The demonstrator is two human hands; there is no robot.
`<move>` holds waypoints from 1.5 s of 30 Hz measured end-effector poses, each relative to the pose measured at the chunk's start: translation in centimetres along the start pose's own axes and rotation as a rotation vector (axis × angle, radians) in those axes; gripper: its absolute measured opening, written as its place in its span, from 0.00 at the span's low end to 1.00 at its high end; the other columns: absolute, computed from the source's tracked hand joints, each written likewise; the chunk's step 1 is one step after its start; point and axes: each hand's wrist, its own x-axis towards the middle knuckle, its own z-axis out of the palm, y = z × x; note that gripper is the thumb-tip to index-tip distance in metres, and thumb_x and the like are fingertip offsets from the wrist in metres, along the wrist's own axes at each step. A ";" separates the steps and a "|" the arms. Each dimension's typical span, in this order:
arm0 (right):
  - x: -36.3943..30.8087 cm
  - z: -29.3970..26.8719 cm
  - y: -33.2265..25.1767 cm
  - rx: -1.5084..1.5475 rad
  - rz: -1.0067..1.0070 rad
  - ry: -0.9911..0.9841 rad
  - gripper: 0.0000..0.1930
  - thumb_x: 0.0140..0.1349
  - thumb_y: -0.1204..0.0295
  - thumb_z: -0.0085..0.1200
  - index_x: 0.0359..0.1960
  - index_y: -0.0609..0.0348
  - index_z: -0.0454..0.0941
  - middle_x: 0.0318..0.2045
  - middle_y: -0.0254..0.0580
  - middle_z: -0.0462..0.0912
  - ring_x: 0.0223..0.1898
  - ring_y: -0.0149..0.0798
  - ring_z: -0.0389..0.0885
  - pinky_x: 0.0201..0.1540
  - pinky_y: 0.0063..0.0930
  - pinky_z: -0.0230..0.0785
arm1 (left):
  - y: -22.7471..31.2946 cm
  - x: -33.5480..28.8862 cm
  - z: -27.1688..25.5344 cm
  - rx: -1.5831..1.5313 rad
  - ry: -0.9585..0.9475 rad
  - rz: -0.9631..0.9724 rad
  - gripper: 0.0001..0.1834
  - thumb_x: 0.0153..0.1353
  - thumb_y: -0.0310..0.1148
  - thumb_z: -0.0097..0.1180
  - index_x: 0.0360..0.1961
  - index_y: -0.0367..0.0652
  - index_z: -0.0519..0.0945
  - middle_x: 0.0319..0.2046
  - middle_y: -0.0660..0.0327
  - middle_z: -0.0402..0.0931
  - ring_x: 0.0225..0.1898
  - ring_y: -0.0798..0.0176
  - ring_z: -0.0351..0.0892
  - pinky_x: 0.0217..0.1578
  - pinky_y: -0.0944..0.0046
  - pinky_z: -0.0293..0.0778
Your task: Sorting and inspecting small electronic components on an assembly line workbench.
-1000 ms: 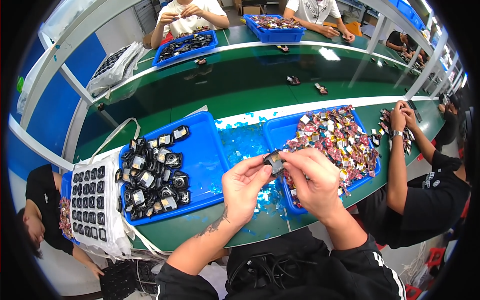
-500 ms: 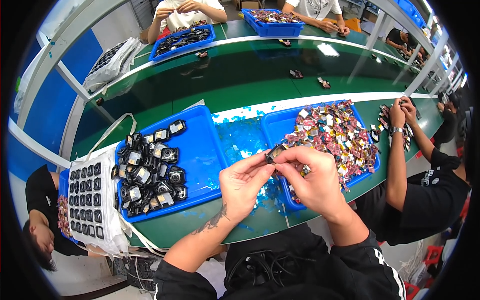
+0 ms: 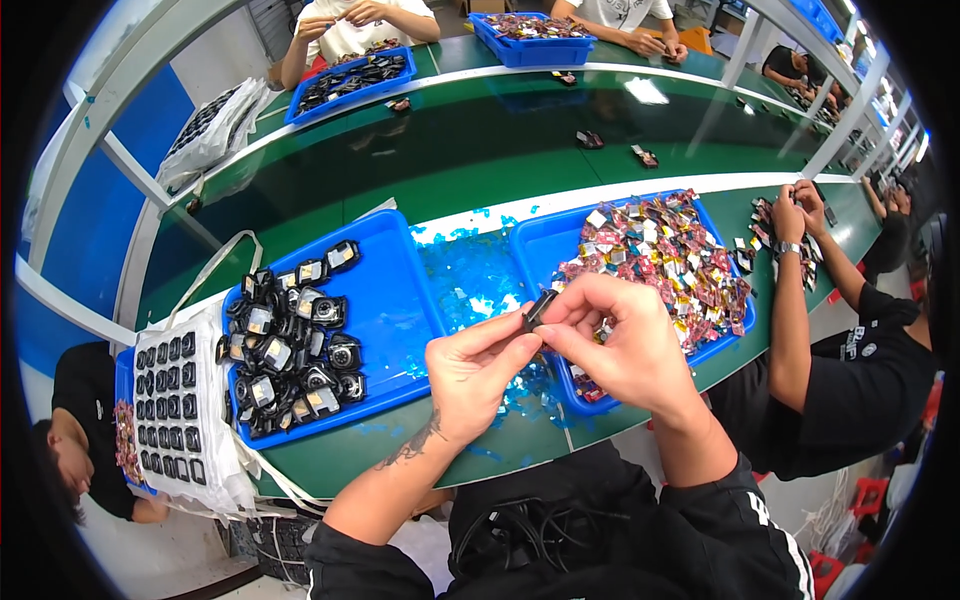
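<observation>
Small black plastic piece (image 3: 541,308), left hand (image 3: 468,375) and right hand (image 3: 632,345) right there, fingers (image 3: 572,345) pinching it, above the smooth green table (image 3: 520,452)

1. Bright, cool-white indoor light, with a lamp (image 3: 922,148) glowing at upper right.
2. White glare sits on the glossy green table (image 3: 460,145); blue scraps (image 3: 478,300) glint.
3. The hands (image 3: 625,340) look fairly crisp; the far right is softer.
4. Fisheye curves the white frame (image 3: 78,300); black vignetting rounds the corners.
</observation>
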 end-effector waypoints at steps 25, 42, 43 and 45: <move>-1.6 1.3 3.0 0.031 -0.179 0.086 0.09 0.54 0.82 0.63 0.37 0.67 0.80 0.32 0.43 0.83 0.34 0.34 0.84 0.37 0.26 0.79 | 0.2 1.4 0.4 -0.182 0.213 -0.184 0.16 0.62 0.22 0.57 0.52 0.34 0.75 0.43 0.51 0.81 0.41 0.63 0.83 0.42 0.63 0.83; -1.9 0.2 2.7 0.463 0.067 -0.032 0.04 0.65 0.78 0.54 0.37 0.68 0.75 0.31 0.34 0.78 0.31 0.22 0.76 0.35 0.16 0.74 | 2.6 1.9 -0.7 0.788 -0.265 0.330 0.15 0.52 0.19 0.64 0.43 0.39 0.84 0.44 0.54 0.79 0.40 0.60 0.85 0.40 0.67 0.80; -2.0 0.2 2.8 0.462 0.069 -0.028 0.04 0.65 0.78 0.54 0.37 0.68 0.75 0.31 0.34 0.78 0.31 0.22 0.76 0.35 0.16 0.74 | 2.6 1.9 -0.6 0.799 -0.270 0.346 0.14 0.52 0.20 0.64 0.42 0.38 0.85 0.43 0.54 0.79 0.39 0.61 0.85 0.39 0.68 0.80; -2.1 0.1 2.9 0.427 0.146 -0.055 0.05 0.67 0.75 0.52 0.34 0.65 0.73 0.30 0.31 0.75 0.29 0.21 0.72 0.31 0.16 0.69 | 2.6 1.7 -0.8 0.782 -0.271 0.287 0.13 0.52 0.19 0.65 0.40 0.37 0.85 0.41 0.54 0.80 0.39 0.63 0.84 0.38 0.69 0.79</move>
